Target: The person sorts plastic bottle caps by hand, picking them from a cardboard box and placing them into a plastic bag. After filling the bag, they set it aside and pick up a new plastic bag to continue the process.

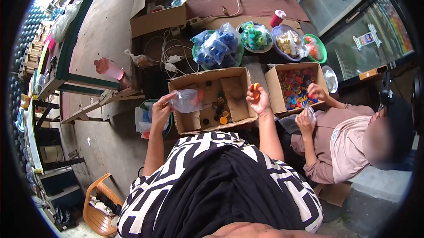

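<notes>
Our left hand (pixel 162 105) has its thumb and fingers closed on the edge of a clear bag (pixel 186 101) with a few red-orange caps inside, and we hold it over the left side of a wide cardboard box (pixel 235 99); our right hand (pixel 259 100) is raised at the right edge of that box, fingers curled around some orange caps (pixel 255 89); in the box below us lie loose black, yellow and brown caps (pixel 218 113), plus a green one near the middle; just to our right stands a smaller box (pixel 276 91) filled with mixed caps (pixel 297 86), where a co-worker (pixel 338 145) reaches in with one hand and holds a small plastic bag (pixel 311 115) with the other; beyond the boxes we see a green basin (pixel 240 55) heaped with bags of blue caps (pixel 218 44), a bowl of bagged green caps (pixel 254 36), a purple basin (pixel 277 32) with pale caps in plastic, and a small green tub (pixel 323 52) holding orange ones; white cables (pixel 170 59) lie behind the wide box, to the left of the blue heap.
</notes>
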The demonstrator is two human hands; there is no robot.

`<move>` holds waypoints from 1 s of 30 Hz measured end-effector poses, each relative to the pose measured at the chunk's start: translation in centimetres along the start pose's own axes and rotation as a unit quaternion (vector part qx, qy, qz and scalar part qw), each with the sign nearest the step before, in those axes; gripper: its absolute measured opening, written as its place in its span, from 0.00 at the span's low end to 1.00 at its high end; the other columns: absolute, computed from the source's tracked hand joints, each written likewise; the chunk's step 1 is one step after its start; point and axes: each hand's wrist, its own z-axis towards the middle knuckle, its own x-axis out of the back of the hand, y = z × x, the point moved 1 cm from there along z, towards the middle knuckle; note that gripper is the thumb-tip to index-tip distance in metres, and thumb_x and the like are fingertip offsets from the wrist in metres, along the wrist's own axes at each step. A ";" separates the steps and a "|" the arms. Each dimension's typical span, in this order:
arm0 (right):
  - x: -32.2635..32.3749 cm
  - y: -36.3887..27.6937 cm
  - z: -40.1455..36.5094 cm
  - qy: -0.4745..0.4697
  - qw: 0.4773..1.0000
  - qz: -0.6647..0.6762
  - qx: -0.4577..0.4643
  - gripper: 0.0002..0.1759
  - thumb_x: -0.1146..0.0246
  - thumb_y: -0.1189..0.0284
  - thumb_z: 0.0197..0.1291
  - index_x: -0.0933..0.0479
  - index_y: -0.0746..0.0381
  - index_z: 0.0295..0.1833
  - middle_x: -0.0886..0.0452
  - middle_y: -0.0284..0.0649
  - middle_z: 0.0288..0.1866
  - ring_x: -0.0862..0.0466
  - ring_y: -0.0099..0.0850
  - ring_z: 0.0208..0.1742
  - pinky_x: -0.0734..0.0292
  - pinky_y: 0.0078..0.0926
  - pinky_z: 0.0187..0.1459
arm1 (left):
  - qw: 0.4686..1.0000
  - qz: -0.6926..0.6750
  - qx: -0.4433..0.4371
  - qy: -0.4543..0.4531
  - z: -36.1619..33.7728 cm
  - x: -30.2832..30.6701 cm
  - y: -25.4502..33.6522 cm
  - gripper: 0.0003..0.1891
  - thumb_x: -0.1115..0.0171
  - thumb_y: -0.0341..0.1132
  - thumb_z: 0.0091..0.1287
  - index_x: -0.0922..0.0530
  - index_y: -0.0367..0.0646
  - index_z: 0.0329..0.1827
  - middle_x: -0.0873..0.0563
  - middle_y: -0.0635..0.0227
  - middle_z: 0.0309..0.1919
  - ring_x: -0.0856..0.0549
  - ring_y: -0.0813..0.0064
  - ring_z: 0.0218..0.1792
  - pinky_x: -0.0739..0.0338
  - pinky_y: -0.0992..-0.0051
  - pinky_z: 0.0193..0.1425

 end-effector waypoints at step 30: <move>-16.9 8.2 -1.0 0.000 0.726 -0.609 0.321 0.08 0.43 0.72 0.69 0.23 0.64 0.46 0.23 0.38 0.39 0.21 0.28 0.39 0.26 0.25 0.42 | 0.967 0.175 -0.149 -0.111 0.6 -7.2 5.5 0.28 0.51 0.14 0.53 0.22 0.41 0.59 0.19 0.59 0.57 0.15 0.63 0.49 0.18 0.73 0.45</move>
